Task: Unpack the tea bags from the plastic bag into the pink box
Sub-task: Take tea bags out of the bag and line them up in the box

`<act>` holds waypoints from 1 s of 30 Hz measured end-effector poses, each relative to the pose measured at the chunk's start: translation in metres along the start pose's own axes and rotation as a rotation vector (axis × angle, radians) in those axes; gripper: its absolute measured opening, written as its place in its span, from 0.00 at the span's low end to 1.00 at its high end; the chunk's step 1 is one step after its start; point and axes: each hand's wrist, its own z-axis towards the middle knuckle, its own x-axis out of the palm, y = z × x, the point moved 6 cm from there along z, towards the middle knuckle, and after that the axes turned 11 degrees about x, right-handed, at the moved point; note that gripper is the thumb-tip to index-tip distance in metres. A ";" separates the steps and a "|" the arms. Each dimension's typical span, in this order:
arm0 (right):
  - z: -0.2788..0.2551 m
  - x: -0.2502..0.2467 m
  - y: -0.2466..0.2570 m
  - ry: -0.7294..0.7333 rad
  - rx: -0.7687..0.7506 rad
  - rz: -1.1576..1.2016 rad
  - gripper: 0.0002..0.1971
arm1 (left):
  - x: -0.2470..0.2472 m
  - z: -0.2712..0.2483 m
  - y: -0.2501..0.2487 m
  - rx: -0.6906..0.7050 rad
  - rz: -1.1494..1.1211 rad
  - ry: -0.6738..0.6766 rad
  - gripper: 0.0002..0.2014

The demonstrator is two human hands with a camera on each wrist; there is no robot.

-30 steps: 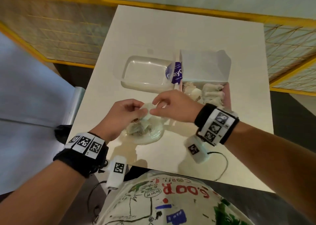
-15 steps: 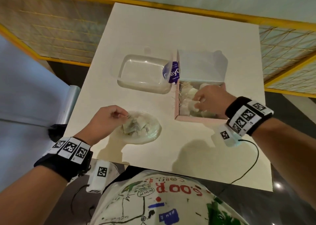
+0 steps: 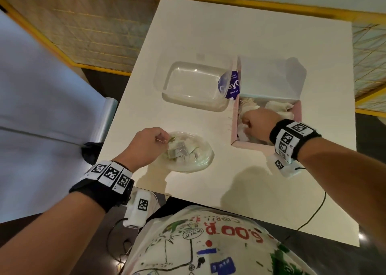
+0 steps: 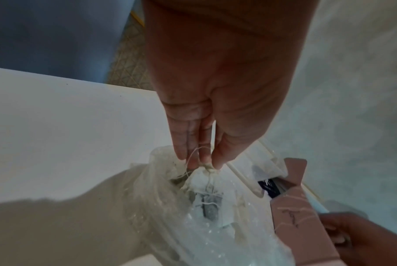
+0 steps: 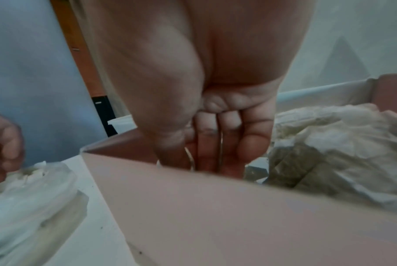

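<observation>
A clear plastic bag (image 3: 200,162) with a few tea bags (image 3: 183,149) lies near the table's front edge. My left hand (image 3: 165,141) reaches into its mouth. In the left wrist view the thumb and fingers (image 4: 204,163) pinch the gathered top and string of one tea bag (image 4: 206,194) still inside the plastic bag (image 4: 147,198). The open pink box (image 3: 248,144) stands to the right with several tea bags (image 3: 277,106) inside. My right hand (image 3: 247,124) is down in it. The right wrist view shows its fingers (image 5: 249,144) pointing down with strings along them. The box wall (image 5: 215,216) hides the tips.
An empty clear plastic container (image 3: 194,84) with a purple label stands left of the box, behind the bag. The box's white lid (image 3: 271,76) stands up at its far side. A cable (image 3: 313,214) trails over the table's front right edge.
My right hand left the bag with a tea bag, went right into the pink box and now sits lower at its near left. My left hand stayed at the bag's mouth.
</observation>
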 end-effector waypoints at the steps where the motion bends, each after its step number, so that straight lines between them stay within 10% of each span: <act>1: -0.003 -0.003 0.000 -0.008 -0.019 -0.043 0.06 | 0.004 0.002 0.002 -0.001 0.045 0.025 0.08; 5: -0.004 -0.010 0.000 -0.082 -0.020 -0.302 0.07 | 0.019 0.009 0.001 0.101 0.270 0.149 0.15; 9: -0.028 -0.037 0.031 -0.252 -0.012 0.071 0.08 | 0.032 0.016 -0.004 0.148 0.479 0.175 0.27; 15: -0.047 0.011 0.148 0.138 -0.318 0.194 0.11 | 0.050 0.015 0.001 0.113 0.644 0.126 0.47; 24: -0.028 0.056 0.143 0.223 -0.143 0.063 0.15 | 0.067 0.018 -0.018 0.310 0.904 0.172 0.21; 30: -0.025 0.058 0.142 0.171 -0.066 0.062 0.14 | 0.049 0.021 -0.013 0.398 0.344 0.262 0.14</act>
